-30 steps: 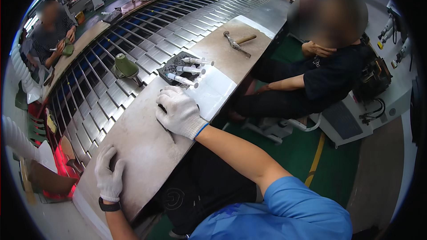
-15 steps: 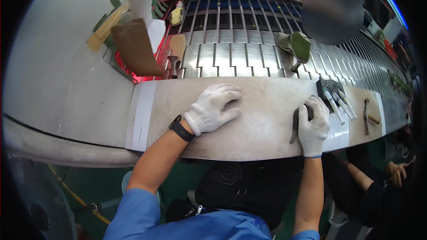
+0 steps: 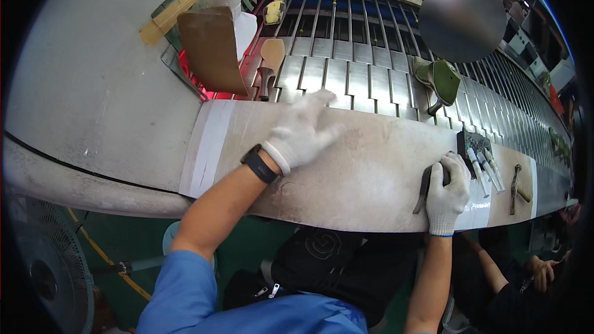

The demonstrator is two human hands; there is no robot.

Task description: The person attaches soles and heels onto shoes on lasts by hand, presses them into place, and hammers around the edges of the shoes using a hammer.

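My left hand (image 3: 304, 131), in a white knit glove, is over the left part of the pale worktop (image 3: 365, 173). Its fingers are spread and smeared by motion, and nothing shows in them. On the right, my gloved right hand (image 3: 450, 193) rests on the worktop, fingers curled round a dark, flat, narrow tool (image 3: 422, 190); the glove hides part of it, and its kind cannot be made out. Beside that hand, several white pen-like tubes (image 3: 484, 170) lean against a black block (image 3: 472, 141). Farther right lies a hammer (image 3: 514, 189).
Beyond the worktop runs a metal slat conveyor (image 3: 334, 77). It carries a green high-heeled shoe (image 3: 447, 85) and a heeled shoe with a tan sole (image 3: 271, 54). A brown cardboard flap (image 3: 212, 49) hangs at the left. Another person's hand (image 3: 543, 270) shows at the lower right.
My left hand has lifted its fingers and spread them, reaching slightly farther from me. My right hand keeps its grip on the dark tool. The whole view has shifted a little.
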